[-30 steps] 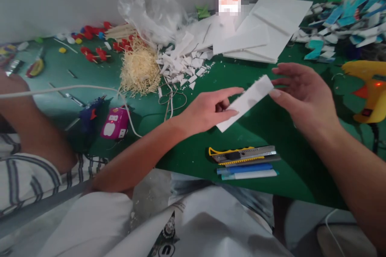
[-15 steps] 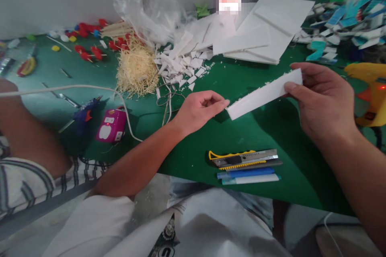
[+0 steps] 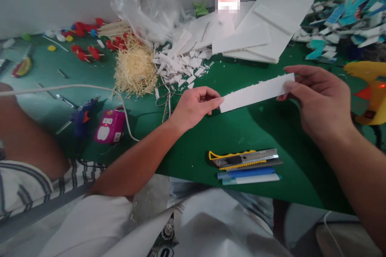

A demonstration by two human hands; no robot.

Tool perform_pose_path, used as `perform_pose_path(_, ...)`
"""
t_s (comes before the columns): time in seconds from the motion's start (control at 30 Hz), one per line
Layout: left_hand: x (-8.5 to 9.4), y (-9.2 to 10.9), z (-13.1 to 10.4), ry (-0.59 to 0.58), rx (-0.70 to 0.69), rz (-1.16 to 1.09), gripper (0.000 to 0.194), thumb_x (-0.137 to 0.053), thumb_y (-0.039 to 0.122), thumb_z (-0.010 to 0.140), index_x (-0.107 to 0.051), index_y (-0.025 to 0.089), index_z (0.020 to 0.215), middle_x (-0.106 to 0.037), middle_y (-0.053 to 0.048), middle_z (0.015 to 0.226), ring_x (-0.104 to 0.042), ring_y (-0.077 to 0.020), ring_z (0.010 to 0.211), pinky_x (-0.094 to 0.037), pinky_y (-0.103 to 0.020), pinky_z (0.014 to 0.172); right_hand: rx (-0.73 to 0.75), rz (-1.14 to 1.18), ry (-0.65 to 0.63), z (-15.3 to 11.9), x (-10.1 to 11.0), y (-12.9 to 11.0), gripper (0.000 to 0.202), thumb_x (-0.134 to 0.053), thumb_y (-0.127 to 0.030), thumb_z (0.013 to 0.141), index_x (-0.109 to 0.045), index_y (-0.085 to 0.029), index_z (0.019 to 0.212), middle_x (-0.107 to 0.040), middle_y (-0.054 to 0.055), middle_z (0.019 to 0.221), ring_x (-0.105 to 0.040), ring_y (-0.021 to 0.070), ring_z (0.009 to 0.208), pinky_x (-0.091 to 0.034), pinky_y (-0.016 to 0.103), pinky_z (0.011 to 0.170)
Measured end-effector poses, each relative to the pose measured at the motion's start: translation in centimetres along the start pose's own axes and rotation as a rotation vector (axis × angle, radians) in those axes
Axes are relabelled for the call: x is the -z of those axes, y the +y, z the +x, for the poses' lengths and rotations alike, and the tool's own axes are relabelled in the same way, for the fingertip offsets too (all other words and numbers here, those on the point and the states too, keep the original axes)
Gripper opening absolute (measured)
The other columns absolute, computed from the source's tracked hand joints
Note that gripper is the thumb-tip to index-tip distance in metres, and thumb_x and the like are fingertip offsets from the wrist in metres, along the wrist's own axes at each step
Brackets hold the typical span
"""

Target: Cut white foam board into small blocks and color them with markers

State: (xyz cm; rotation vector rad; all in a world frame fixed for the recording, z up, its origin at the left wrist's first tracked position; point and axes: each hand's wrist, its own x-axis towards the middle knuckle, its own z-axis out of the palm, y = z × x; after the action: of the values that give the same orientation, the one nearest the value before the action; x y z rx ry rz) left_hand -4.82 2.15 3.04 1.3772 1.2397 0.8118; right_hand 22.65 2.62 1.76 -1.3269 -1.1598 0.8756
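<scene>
A flat white foam board strip [image 3: 256,93] is held above the green table, its upper edge rough and crumbly. My left hand [image 3: 197,106] pinches the strip's left end between thumb and fingers. At the opposite end, my right hand [image 3: 321,96] grips it with the thumb in front and the fingers behind. Below the strip lie a yellow-and-grey utility knife [image 3: 244,158], a blue pen [image 3: 245,173] and a white marker [image 3: 251,179], side by side near the table's front edge.
White foam sheets [image 3: 283,24] and broken foam bits [image 3: 181,62] lie at the back, beside a heap of straw-like shreds [image 3: 135,68]. A yellow glue gun [image 3: 369,92] stands at right. Leftward are a magenta power adapter [image 3: 110,125], a blue glue gun [image 3: 83,116] and another person's arm [image 3: 28,132].
My left hand has closed on the strip's left end, where it was only at the corner before. The strip has shifted slightly left and lies closer to level.
</scene>
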Motion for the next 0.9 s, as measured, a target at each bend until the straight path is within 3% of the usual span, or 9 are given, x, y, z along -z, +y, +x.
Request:
perform_pose_path(0.23,-0.1,-0.5,0.4,0.055,0.003,-0.081,0.021,-0.080,0.035,0.075,-0.074,0.017,0.085,-0.071,0.002,0.075,-0.055,-0.0048,0.053,-0.045,-0.019,0.051,-0.041,-0.152,-0.006,-0.5,-0.1,-0.9,0.021,-0.081,-0.023,0.072,-0.085,-0.029,0.091,-0.065,-0.004,0.072,-0.062,0.0122,0.062,-0.060,0.032,0.061)
perform_pose_path(0.47,0.6,-0.6,0.6,0.121,-0.077,-0.008,0.022,-0.076,0.032,0.077,-0.079,0.016,0.091,-0.072,0.001,0.075,-0.055,-0.0059,0.054,-0.045,-0.019,0.051,0.030,-0.305,0.018,-1.0,0.3,-1.2,0.022,-0.078,-0.025,0.075,-0.086,-0.024,0.096,-0.082,0.003,0.094,-0.073,0.0162,0.081,-0.062,0.034,0.075)
perform_pose_path(0.57,1.1,-0.7,0.7,0.101,-0.098,0.045,0.022,-0.073,0.032,0.081,-0.080,0.016,0.094,-0.071,0.001,0.075,-0.054,-0.0062,0.055,-0.046,-0.019,0.052,0.068,-0.345,-0.010,-1.1,0.4,-1.1,0.023,-0.074,-0.022,0.077,-0.085,-0.023,0.097,-0.084,0.005,0.105,-0.077,0.0188,0.093,-0.064,0.037,0.087)
perform_pose_path(0.7,1.6,-1.1,0.9,0.033,-0.116,0.159,0.035,-0.067,0.037,0.090,-0.081,0.015,0.113,-0.075,-0.002,0.087,-0.061,-0.0089,0.065,-0.049,-0.020,0.057,0.088,-0.382,-0.097,-1.3,0.3,-1.2,0.022,-0.071,-0.023,0.081,-0.085,-0.025,0.098,-0.085,0.005,0.099,-0.079,0.0204,0.091,-0.065,0.039,0.091)
perform_pose_path(0.8,1.8,-1.6,0.8,0.150,-0.309,0.340,0.044,-0.064,0.032,0.095,-0.073,0.015,0.134,-0.077,-0.008,0.113,-0.067,-0.0116,0.082,-0.054,-0.021,0.065,0.127,-0.439,-0.227,-1.1,0.5,-1.2,0.020,-0.071,-0.026,0.083,-0.085,-0.027,0.096,-0.085,0.004,0.093,-0.079,0.0218,0.083,-0.066,0.039,0.081)
perform_pose_path(0.9,1.5,-2.0,0.4,0.211,-0.557,0.600,0.030,-0.063,0.025,0.099,-0.075,0.016,0.125,-0.077,-0.007,0.108,-0.067,-0.0122,0.083,-0.056,-0.024,0.076,0.171,-0.533,-0.410,-0.9,0.7,-0.8,0.018,-0.069,-0.029,0.084,-0.085,-0.027,0.093,-0.081,0.002,0.079,-0.073,0.0199,0.065,-0.061,0.035,0.062)
